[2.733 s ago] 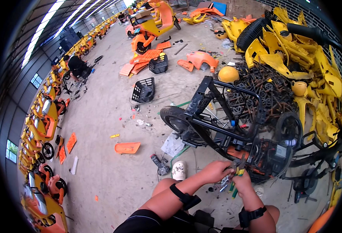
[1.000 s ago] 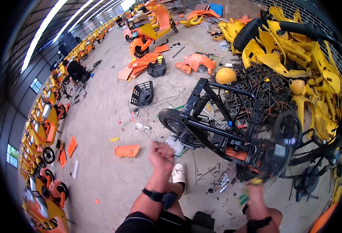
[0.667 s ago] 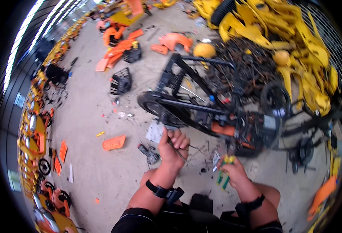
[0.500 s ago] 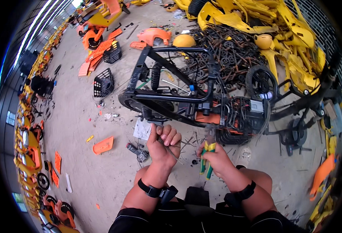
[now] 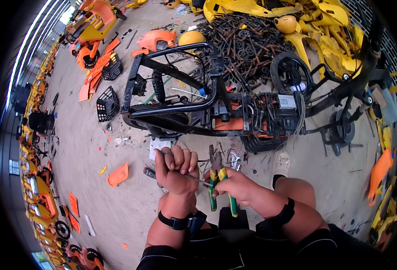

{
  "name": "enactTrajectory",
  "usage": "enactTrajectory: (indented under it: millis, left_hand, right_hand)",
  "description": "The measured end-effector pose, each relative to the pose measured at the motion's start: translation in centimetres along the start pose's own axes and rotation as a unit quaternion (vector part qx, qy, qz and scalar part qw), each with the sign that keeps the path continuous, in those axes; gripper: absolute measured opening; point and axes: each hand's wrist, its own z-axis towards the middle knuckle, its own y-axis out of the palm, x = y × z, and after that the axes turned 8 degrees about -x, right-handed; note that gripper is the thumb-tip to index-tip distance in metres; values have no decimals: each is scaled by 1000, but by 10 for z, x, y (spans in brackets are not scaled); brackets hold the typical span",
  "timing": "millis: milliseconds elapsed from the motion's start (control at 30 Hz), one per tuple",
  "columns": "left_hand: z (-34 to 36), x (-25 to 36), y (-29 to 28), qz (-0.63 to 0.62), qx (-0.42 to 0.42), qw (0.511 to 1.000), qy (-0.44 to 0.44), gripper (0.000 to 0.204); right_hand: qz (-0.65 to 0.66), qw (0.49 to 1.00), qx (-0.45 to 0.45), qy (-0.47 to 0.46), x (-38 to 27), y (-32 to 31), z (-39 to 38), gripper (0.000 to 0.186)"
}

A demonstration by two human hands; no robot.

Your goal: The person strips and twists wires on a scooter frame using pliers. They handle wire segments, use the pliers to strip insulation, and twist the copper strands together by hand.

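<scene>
Gripped a thin grey strand [image 5: 200,181] in the curled left hand [image 5: 176,173], perhaps to steady it. Clasped part-opened yellow-green pliers [image 5: 217,166] in the right hand [image 5: 238,186], on the near side of the black frame [image 5: 176,109], pointed far, apparently for an unobstructed bite.

Pliers [image 5: 216,164] in right grip [image 5: 239,188], thin grey strand [image 5: 200,181] in left grip [image 5: 176,176], black frame [image 5: 176,109] beyond

Head-worn fisheye, facing downward (rim unclear)

grey floor [image 5: 126,216], small window [image 5: 13,167] at left, brick wall [image 5: 394,74] at right.
</scene>
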Motion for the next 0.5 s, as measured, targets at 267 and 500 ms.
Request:
enactTrajectory:
  millis: [267,500]
  left_hand:
    - [0,-18,7,131,-87,987,15,53]
    - [2,-26,11,102,-54,993,17,52]
  right_hand:
    - [16,1000,-16,-8,7,-5,-7,38]
    - [-7,999,18,-37,-1,-5,-11,42]
